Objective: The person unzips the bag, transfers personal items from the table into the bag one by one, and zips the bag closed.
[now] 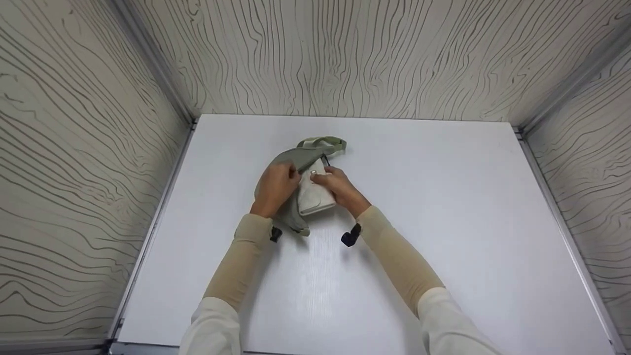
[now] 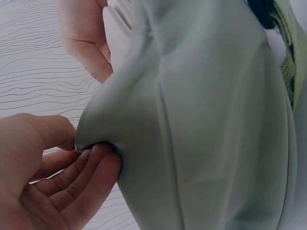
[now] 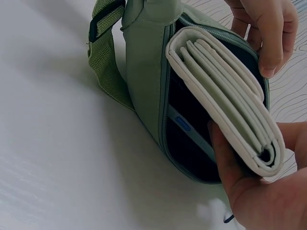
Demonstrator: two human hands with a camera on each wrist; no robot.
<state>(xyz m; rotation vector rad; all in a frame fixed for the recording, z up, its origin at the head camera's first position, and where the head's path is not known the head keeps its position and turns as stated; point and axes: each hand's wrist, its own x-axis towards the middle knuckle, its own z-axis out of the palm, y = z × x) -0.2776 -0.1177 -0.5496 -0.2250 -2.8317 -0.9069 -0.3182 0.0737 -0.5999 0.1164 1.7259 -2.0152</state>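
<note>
A grey-green waist bag (image 1: 296, 157) lies on the white table, its zipped opening spread apart in the right wrist view. With thumb and fingers, my left hand (image 1: 277, 188) pinches the edge of the bag's fabric (image 2: 206, 120). My right hand (image 1: 346, 191) grips a folded white wallet (image 1: 315, 197) between thumb and fingers. That wallet (image 3: 225, 103) is at the mouth of the bag, its layered edge facing the right wrist camera. Inside the dark compartment, a pale strip with a blue oval mark (image 3: 183, 123) shows; what it belongs to is hidden.
A green webbing strap (image 1: 335, 143) with a black buckle (image 3: 106, 19) loops out at the bag's far end. White tabletop (image 1: 443, 222) surrounds the bag. Wood-grain-patterned panels (image 1: 320, 59) stand behind and at both sides of the table.
</note>
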